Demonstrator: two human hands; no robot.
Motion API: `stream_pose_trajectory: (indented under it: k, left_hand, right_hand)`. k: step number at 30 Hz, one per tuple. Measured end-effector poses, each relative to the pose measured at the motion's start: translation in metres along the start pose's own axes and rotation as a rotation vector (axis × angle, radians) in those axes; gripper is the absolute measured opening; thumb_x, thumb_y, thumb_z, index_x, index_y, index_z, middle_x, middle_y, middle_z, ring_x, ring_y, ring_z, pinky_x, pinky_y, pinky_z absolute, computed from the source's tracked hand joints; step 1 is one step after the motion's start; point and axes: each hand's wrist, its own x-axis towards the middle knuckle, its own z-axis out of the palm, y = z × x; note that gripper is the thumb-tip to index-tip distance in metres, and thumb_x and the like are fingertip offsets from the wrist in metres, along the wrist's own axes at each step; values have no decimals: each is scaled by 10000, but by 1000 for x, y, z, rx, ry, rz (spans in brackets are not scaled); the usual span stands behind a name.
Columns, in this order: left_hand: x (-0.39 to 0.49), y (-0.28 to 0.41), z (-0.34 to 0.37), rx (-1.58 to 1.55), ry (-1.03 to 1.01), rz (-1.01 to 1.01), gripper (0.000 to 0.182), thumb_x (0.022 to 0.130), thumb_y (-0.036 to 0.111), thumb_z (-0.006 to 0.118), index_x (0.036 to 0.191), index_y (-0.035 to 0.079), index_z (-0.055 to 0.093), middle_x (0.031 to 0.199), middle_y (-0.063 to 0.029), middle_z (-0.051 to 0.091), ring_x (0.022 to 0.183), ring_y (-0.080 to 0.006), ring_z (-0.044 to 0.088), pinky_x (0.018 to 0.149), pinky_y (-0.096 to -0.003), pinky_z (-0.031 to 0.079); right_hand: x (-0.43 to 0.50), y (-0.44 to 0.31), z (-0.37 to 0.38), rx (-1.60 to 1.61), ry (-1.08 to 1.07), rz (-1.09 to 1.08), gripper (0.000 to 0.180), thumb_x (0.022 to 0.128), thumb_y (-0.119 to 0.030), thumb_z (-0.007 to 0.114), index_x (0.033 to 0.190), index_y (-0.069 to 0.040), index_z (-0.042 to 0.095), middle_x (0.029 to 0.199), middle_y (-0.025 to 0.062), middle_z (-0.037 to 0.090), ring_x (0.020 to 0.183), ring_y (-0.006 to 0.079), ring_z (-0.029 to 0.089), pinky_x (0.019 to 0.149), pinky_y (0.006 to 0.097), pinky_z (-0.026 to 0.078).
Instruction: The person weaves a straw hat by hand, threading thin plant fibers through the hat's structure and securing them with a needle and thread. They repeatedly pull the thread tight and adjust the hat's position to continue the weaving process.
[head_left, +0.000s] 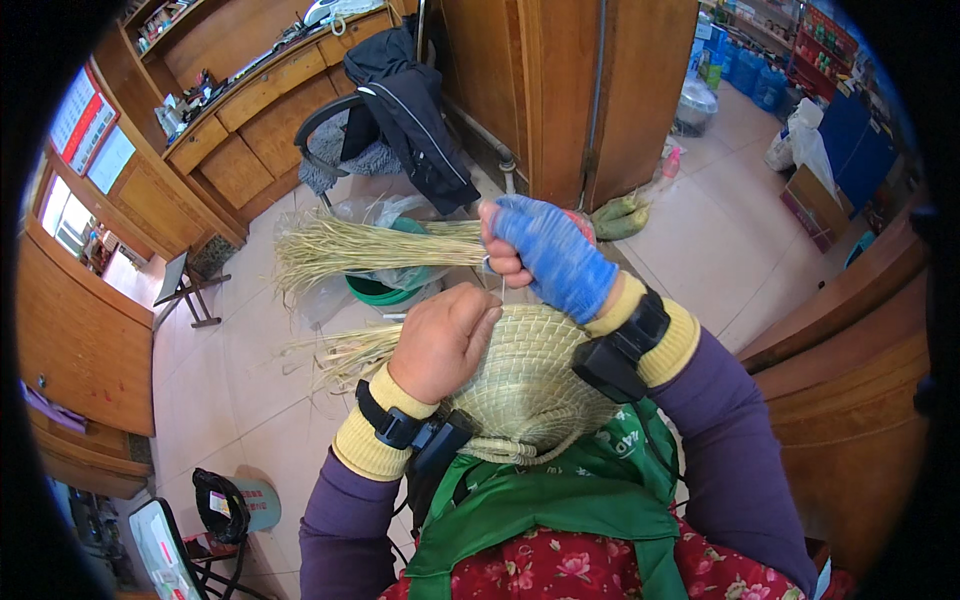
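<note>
A coiled straw basket (525, 367), stitched with pale strand, rests on my lap over a green apron (547, 499). My left hand (446, 337), bare, is closed at the basket's upper left rim, beside loose straw ends (356, 356) that stick out leftward. My right hand (544, 251), in a blue fingerless glove, is closed just above the rim, with a thin pale strand running from it down to the basket. A long bundle of dry straw (382, 247) lies beyond, its right end beside the gloved fingers. What the left fingertips pinch is hidden.
Under the straw bundle stands a green bucket (386, 292) with clear plastic. Green radishes (621, 217) lie by the wooden cabinet (562, 97). A chair with a dark jacket (420, 127) is behind. At left are a folding stool (187, 289) and a lined bin (251, 504).
</note>
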Motion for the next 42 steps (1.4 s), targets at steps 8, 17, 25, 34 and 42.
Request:
stream_pose_trajectory:
  k: [8,17,25,34,42]
  left_hand:
    - [15,13,-28,-34,-102,-110,357,807,315,735,997,46,597,875,-138,638,823,-355,626,699,-436,492]
    - [38,9,-30,202,-347,-31,424,786,436,709,898,42,598,802,-180,638,799,-396,624,689,-474,492]
    - [38,-4,-27,299,-334,74,453,773,462,708,851,35,578,762,-163,600,750,-381,606,641,-448,478]
    - [8,-3,-8,224,-98,-53,379,805,387,702,835,35,564,730,-132,582,700,-337,611,613,-423,481]
    - [10,0,-1,-53,42,-51,271,821,203,743,1021,36,669,745,-119,616,644,-268,596,589,-348,471]
  right_hand:
    - [-53,13,0,-1421,41,-595,218,918,-216,626,1036,-33,643,935,162,657,914,313,637,790,382,501]
    - [-65,35,-22,-1233,115,-605,269,893,-82,637,1161,-57,653,972,121,669,886,270,634,794,347,504]
    - [-53,34,-33,-1501,-45,-676,347,843,-45,624,1182,-114,652,950,110,638,817,280,644,698,343,532]
    - [-49,37,-36,-1582,-130,-724,352,879,-33,587,1226,-79,616,918,125,624,799,272,630,701,327,515]
    - [-43,14,-29,-194,222,-112,279,982,-173,536,1176,17,600,908,52,667,816,132,660,651,222,526]
